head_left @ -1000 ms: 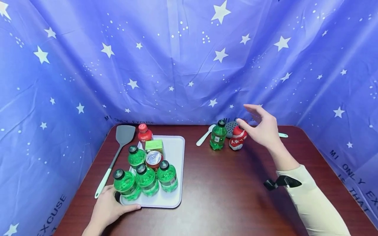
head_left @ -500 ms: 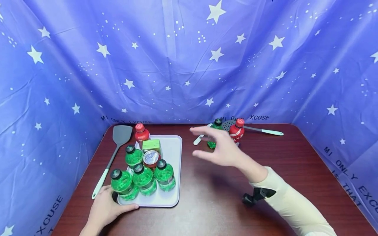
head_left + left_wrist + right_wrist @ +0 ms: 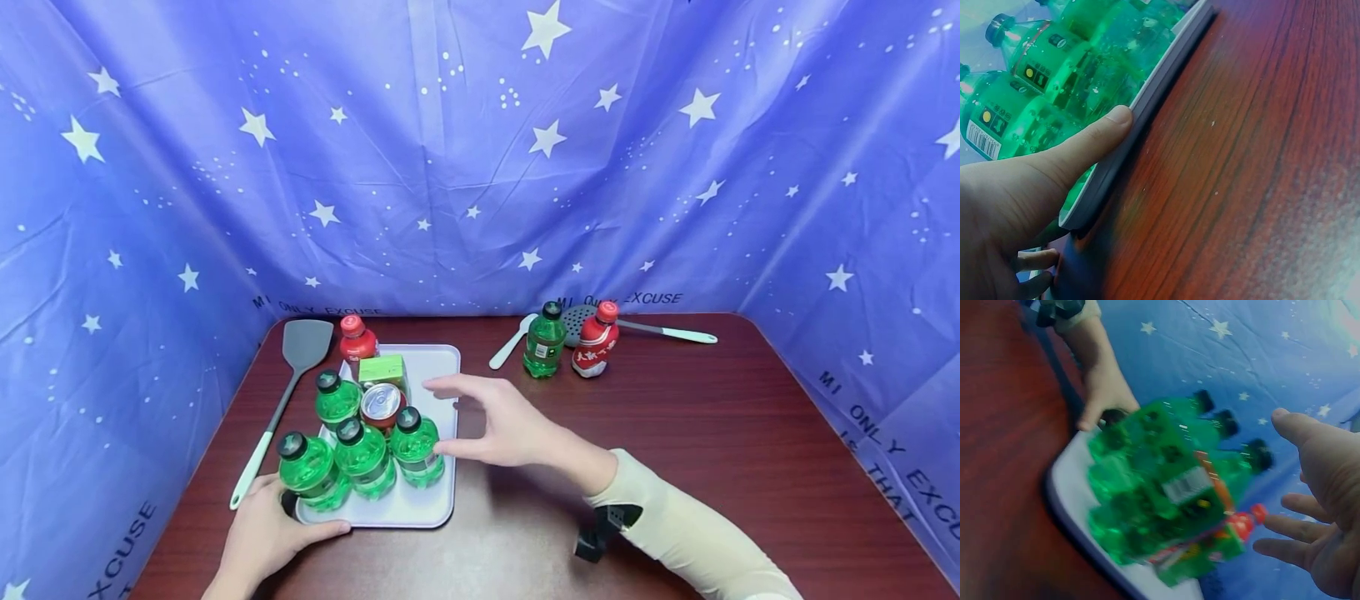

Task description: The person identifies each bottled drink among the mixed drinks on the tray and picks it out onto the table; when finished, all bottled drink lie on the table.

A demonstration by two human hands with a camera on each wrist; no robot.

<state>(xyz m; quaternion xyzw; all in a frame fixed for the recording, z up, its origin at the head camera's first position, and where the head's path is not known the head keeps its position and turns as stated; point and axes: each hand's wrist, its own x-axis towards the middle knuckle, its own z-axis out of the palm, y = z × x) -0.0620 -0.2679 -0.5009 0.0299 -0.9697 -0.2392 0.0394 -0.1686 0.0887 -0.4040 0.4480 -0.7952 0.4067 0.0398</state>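
Note:
My left hand grips the near left corner of the white tray. Its thumb lies along the near rim, while the other fingers go round the left side, partly hidden. Several green bottles with dark caps, a soda can, a green carton and a red-capped bottle stand together on the tray's left part. Over the tray's right edge, my right hand has thumb and fingers spread wide and holds nothing. Its thumb tip is near the rightmost green bottle; whether they touch I cannot tell.
At the back right stand a green bottle and a red bottle, in front of a slotted turner. A white spoon lies beside them. Left of the tray lies a grey spatula. Starry curtains surround the table.
My right hand has moved left from the red bottle at the back right to the tray, leaving that bottle standing. My left hand stays on the tray corner. The view shifts slightly.

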